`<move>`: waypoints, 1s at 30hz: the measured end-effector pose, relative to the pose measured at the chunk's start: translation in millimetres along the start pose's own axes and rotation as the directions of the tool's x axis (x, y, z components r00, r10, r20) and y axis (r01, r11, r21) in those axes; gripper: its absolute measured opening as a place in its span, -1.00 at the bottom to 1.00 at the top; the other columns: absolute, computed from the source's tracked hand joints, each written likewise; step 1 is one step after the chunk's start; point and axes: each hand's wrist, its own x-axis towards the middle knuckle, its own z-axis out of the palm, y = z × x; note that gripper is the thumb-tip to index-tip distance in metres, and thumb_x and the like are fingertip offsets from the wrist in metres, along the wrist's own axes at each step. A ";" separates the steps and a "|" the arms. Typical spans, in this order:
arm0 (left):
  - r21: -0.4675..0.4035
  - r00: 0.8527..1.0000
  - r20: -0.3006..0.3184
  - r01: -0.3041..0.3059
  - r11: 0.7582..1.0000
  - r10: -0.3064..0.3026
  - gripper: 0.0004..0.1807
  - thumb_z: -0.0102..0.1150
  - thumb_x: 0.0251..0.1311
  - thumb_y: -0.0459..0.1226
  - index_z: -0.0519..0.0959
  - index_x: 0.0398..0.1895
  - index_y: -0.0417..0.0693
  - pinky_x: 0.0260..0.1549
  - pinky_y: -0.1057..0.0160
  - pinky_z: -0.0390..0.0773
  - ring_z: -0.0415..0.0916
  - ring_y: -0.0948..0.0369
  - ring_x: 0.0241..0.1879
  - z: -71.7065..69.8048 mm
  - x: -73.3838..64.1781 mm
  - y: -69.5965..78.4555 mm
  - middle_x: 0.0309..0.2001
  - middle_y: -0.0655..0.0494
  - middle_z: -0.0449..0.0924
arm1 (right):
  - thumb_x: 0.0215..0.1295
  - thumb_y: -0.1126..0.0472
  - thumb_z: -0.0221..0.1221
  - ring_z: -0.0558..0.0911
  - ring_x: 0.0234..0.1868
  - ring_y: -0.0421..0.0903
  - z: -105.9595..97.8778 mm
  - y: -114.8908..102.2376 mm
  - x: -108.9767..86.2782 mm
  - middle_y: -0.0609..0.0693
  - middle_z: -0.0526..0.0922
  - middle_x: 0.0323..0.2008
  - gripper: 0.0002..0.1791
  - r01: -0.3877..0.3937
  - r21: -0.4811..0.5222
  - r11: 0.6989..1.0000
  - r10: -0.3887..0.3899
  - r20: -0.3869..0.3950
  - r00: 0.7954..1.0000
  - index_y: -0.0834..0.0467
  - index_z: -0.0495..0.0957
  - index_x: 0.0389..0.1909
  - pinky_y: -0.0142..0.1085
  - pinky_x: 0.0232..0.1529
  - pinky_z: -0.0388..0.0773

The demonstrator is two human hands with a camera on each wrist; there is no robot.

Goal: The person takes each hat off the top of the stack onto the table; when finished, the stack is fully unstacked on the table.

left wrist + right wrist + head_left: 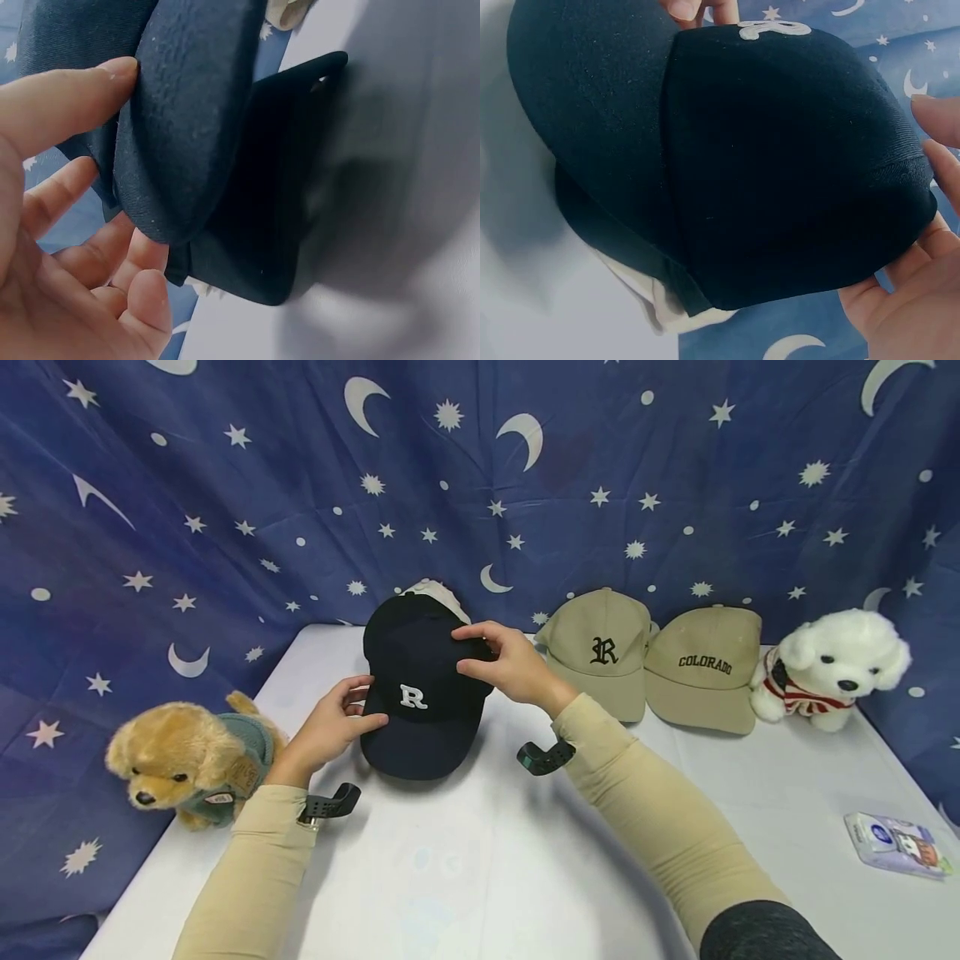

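Observation:
A black baseball cap (423, 652) with a white letter R stands left of the table's middle, brim towards me. My left hand (333, 731) pinches its left side near the brim seam, the thumb in front and fingers behind, as the left wrist view shows. My right hand (510, 664) holds the right side of the crown; in the right wrist view its fingers (900, 277) curve behind it and the thumb lies apart from the fingers. Under the cap shows another dark cap piece (255, 187). A whitish cap (442, 593) peeks out behind, mostly hidden.
Right of the hands are a beige cap (600, 627) with a black R and a tan COLORADO cap (705, 652). A white plush dog (847, 652) sits beyond them; a brown plush dog (180, 747) is at left. A tissue pack (896, 845) lies on the white table (480, 877).

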 end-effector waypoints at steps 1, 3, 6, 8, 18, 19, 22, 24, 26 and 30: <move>-0.001 1.000 0.004 -0.004 1.000 0.004 -0.15 0.37 0.22 -0.29 0.16 0.52 -0.15 -0.08 0.36 0.45 0.39 -0.05 0.09 1.0 0.3 0.4 0.37 -0.27 0.29 | 0.24 0.34 0.32 0.62 -0.13 -0.03 -1.5 -0.3 -0.9 0.14 0.59 0.12 -0.54 0.002 -0.002 1.000 -0.002 -0.002 1.000 0.30 0.56 0.17 -0.24 -0.02 0.54; -0.001 1.000 0.013 -0.013 1.000 0.013 -0.15 0.36 0.22 -0.30 0.15 0.52 -0.16 -0.08 0.36 0.45 0.38 -0.05 0.09 3.0 1.3 0.6 0.35 -0.28 0.30 | 0.25 0.35 0.32 0.62 -0.12 -0.02 -4.1 -0.7 -2.7 0.14 0.60 0.11 -0.54 0.005 -0.004 1.000 -0.005 -0.004 1.000 0.31 0.55 0.18 -0.24 -0.02 0.54; 0.009 0.999 0.024 -0.024 1.000 0.024 -0.16 0.36 0.21 -0.32 0.16 0.51 -0.19 -0.07 0.35 0.43 0.38 -0.04 0.08 6.0 1.8 1.3 0.32 -0.29 0.32 | 0.25 0.34 0.32 0.61 -0.12 -0.04 -7.9 -1.2 -6.2 0.12 0.60 0.10 -0.54 0.003 -0.021 1.000 -0.003 -0.007 1.000 0.29 0.56 0.18 -0.25 -0.01 0.53; 0.017 0.999 0.032 -0.031 0.999 0.030 -0.18 0.35 0.21 -0.34 0.17 0.50 -0.21 -0.06 0.32 0.42 0.37 -0.04 0.07 7.7 1.5 2.3 0.31 -0.29 0.32 | 0.25 0.34 0.32 0.61 -0.11 -0.04 -10.1 -1.4 -8.7 0.13 0.60 0.10 -0.54 0.004 -0.025 1.000 -0.005 -0.009 1.000 0.29 0.56 0.18 -0.25 -0.01 0.52; 0.019 0.995 0.094 -0.047 0.999 0.045 -0.21 0.34 0.21 -0.38 0.19 0.47 -0.25 0.03 0.15 0.43 0.38 -0.07 0.07 20.8 3.1 5.9 0.33 -0.30 0.27 | 0.22 0.42 0.32 0.62 -0.12 -0.02 -20.8 -3.3 -19.6 0.20 0.59 0.07 -0.55 0.046 0.007 0.999 -0.045 -0.025 0.999 0.38 0.54 0.15 -0.27 -0.03 0.54; 0.019 0.994 0.098 -0.050 0.999 0.048 -0.21 0.34 0.21 -0.38 0.19 0.47 -0.25 0.04 0.14 0.43 0.39 -0.08 0.08 22.4 2.8 6.7 0.33 -0.30 0.27 | 0.22 0.42 0.32 0.62 -0.12 -0.02 -22.0 -3.5 -20.8 0.20 0.60 0.06 -0.55 0.047 0.005 0.999 -0.047 -0.023 0.999 0.38 0.54 0.15 -0.27 -0.03 0.54; 0.020 0.993 0.112 -0.049 0.999 0.047 -0.21 0.34 0.22 -0.38 0.19 0.47 -0.25 0.09 0.07 0.41 0.39 -0.09 0.11 26.6 1.8 9.4 0.33 -0.31 0.28 | 0.23 0.43 0.31 0.63 -0.13 -0.01 -25.8 -3.2 -24.4 0.21 0.61 0.02 -0.55 0.042 -0.001 0.999 -0.042 -0.016 0.999 0.37 0.53 0.15 -0.27 -0.04 0.55; 0.023 0.991 0.125 -0.048 0.999 0.045 -0.22 0.34 0.22 -0.37 0.19 0.47 -0.25 0.11 0.05 0.40 0.40 -0.09 0.12 29.2 1.6 10.7 0.33 -0.32 0.28 | 0.23 0.43 0.32 0.63 -0.14 -0.02 -28.7 -3.4 -27.4 0.19 0.62 0.00 -0.55 0.037 -0.015 0.999 -0.037 -0.016 0.999 0.36 0.53 0.15 -0.28 -0.06 0.55; 0.024 0.990 0.137 -0.043 0.999 0.040 -0.22 0.34 0.22 -0.36 0.19 0.46 -0.24 0.11 0.04 0.40 0.40 -0.08 0.11 31.6 1.9 11.7 0.32 -0.32 0.29 | 0.22 0.44 0.32 0.63 -0.16 -0.02 -31.7 -3.7 -30.5 0.19 0.63 -0.02 -0.55 0.028 -0.022 0.999 -0.029 -0.019 0.999 0.34 0.54 0.15 -0.28 -0.07 0.55; 0.024 0.987 0.156 -0.041 0.999 0.037 -0.23 0.35 0.21 -0.35 0.21 0.45 -0.23 0.07 0.08 0.42 0.41 -0.05 0.07 37.4 2.6 13.8 0.29 -0.29 0.31 | 0.22 0.45 0.31 0.63 -0.15 0.00 -37.7 -4.8 -36.5 0.20 0.63 -0.04 -0.56 0.021 -0.022 1.000 -0.022 -0.024 0.999 0.34 0.54 0.14 -0.29 -0.08 0.55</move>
